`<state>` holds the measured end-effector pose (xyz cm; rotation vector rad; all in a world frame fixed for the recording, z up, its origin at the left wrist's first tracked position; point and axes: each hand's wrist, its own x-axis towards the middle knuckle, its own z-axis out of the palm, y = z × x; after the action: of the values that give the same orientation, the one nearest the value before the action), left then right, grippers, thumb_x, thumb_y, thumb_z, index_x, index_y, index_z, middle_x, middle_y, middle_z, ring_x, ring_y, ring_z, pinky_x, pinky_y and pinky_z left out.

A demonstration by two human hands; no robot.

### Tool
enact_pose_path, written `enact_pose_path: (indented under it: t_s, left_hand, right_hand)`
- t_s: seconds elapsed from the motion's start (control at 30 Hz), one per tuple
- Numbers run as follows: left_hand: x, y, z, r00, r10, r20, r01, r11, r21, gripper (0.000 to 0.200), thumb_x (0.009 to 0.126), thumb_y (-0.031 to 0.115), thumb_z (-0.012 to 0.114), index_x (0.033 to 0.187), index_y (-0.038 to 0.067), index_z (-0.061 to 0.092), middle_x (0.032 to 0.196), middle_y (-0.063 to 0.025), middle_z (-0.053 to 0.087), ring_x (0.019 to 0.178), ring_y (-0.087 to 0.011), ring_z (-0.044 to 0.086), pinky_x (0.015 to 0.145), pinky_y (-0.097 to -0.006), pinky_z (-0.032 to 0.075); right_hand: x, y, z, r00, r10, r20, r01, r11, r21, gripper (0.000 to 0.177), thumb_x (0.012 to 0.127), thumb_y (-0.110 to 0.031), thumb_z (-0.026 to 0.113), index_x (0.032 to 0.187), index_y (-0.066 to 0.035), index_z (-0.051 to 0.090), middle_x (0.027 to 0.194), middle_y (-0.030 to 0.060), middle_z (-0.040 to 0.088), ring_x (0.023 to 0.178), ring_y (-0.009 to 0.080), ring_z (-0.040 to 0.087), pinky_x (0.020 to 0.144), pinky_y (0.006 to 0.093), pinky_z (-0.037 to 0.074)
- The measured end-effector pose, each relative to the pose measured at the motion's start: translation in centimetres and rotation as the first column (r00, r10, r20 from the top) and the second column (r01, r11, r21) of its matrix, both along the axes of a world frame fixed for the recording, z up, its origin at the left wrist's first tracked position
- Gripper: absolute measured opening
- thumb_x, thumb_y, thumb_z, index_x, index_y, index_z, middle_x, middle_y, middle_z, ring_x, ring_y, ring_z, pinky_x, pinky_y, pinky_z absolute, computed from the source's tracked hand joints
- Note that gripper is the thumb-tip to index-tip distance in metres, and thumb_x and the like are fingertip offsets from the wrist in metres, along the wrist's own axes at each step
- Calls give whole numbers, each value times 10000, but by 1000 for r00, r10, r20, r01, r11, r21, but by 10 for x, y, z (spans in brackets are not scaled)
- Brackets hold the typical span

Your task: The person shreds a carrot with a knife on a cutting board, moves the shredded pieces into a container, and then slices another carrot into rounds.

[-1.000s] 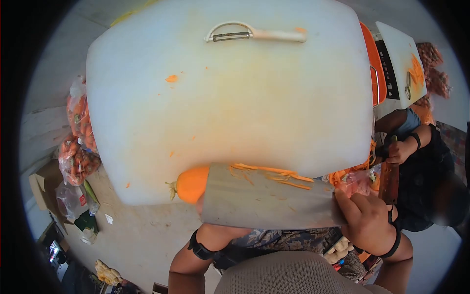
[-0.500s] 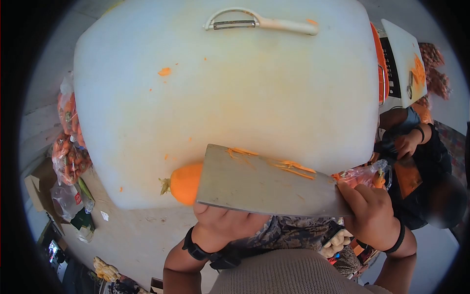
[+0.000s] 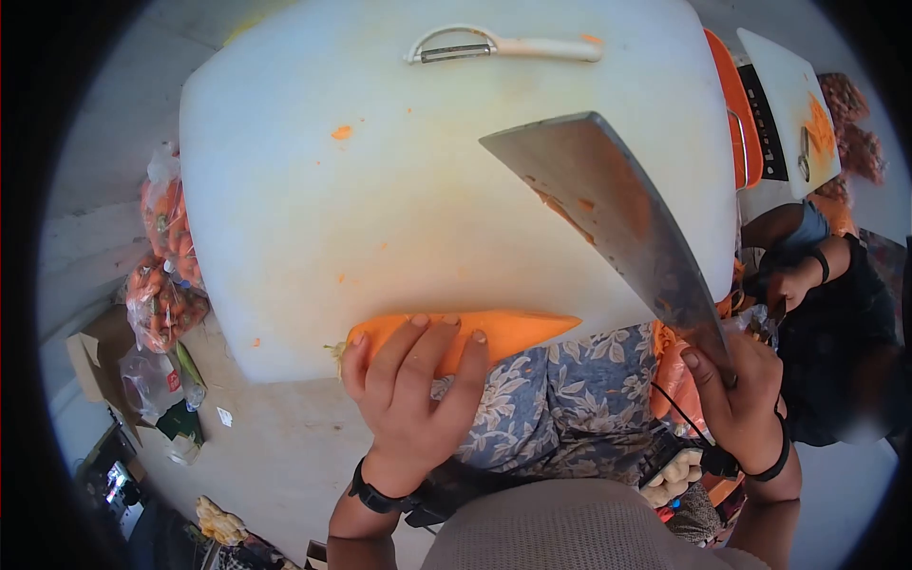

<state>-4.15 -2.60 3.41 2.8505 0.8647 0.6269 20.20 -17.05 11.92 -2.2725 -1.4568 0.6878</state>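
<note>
A peeled orange carrot point(image 3: 518, 329) lies along the near edge of a big white cutting board point(image 3: 427, 190), its tip pointing right. My left hand point(image 3: 413, 399) presses down on the carrot's thick end with the fingers spread over it. My right hand point(image 3: 736, 394) grips the handle of a broad cleaver point(image 3: 608, 204), whose blade is lifted and angled up over the board, flecked with orange shavings. A white peeler point(image 3: 503, 46) rests at the board's far edge.
Bags of carrots point(image 3: 166, 275) and a cardboard box point(image 3: 95, 356) sit on the floor at the left. At the right another person's hand point(image 3: 784, 285) works beside a second white board point(image 3: 788, 104) and an orange crate point(image 3: 736, 109). Carrot scraps dot the board.
The cleaver lay flat over the carrot near the board's edge; now my right hand has raised and swung it up to the right, uncovering the carrot and my left hand.
</note>
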Motion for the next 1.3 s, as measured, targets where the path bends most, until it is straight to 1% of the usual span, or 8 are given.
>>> enact_pose_path:
  t_s: [0.13,0.5,0.67,0.77,0.8,0.83,0.87,1.3]
  left_hand:
    - [-8,-1,-6,999,-44,-28,45,997,59,222,775,133,663,957,253,626,1051,32,628,1006,-156,548,978,-402,327]
    - [-17,-6,-19,994,-113,14,109,980,167,157,803,238,680,917,322,613,1040,74,608,1042,-152,508,987,-380,315]
    - [-15,-6,-14,995,-99,-28,102,983,155,135,814,284,702,919,337,635,1033,84,591,1047,-147,493,1000,-379,298]
    - [-25,-8,-14,991,-134,-15,135,984,117,296,812,217,720,1102,223,660,1152,-25,586,1108,-246,525,1023,-442,330]
    - [-44,-15,-16,994,-92,-61,63,926,-371,350,813,239,720,1150,185,644,1193,-46,591,1122,-259,538,1014,-445,362]
    - [-51,-17,-15,990,-79,-117,-39,641,-767,411,813,261,721,1198,148,629,1234,-67,596,1136,-273,552,1004,-448,393]
    - [-57,-19,-13,989,-20,-146,-126,402,-907,413,814,261,721,1199,147,628,1235,-67,596,1136,-273,552,1004,-449,394]
    - [-65,-24,-27,983,129,127,92,249,-964,429,819,269,712,1215,134,617,1243,-77,597,1135,-280,558,995,-450,408]
  right_hand:
    - [3,3,-13,997,1,72,1,1000,-23,147,833,-56,696,957,18,667,704,142,640,597,290,633,551,342,469]
    - [9,4,-22,999,36,2,-35,993,-113,320,689,31,679,1006,15,643,783,173,650,687,327,654,602,375,502]
    - [4,7,-23,983,151,106,-140,984,-109,456,600,9,666,1055,4,653,671,109,575,574,296,583,544,362,471]
    - [-3,12,-24,936,299,188,-302,953,-13,496,573,-22,646,1067,26,658,602,44,473,479,208,510,460,324,423]
    - [-5,14,-21,934,304,188,-307,952,-14,496,573,-22,646,1067,26,658,602,44,473,479,208,510,460,324,423]
    - [-7,16,-15,894,386,228,-397,918,7,488,582,-29,638,1064,41,656,596,23,441,464,166,489,426,302,392]
    - [-9,17,-12,845,461,270,-484,875,22,480,590,-35,630,1061,57,655,590,2,410,448,123,467,391,279,361]
    - [-1,0,4,811,544,214,-549,835,-41,468,635,-7,637,1091,97,632,620,8,454,479,116,498,401,266,376]
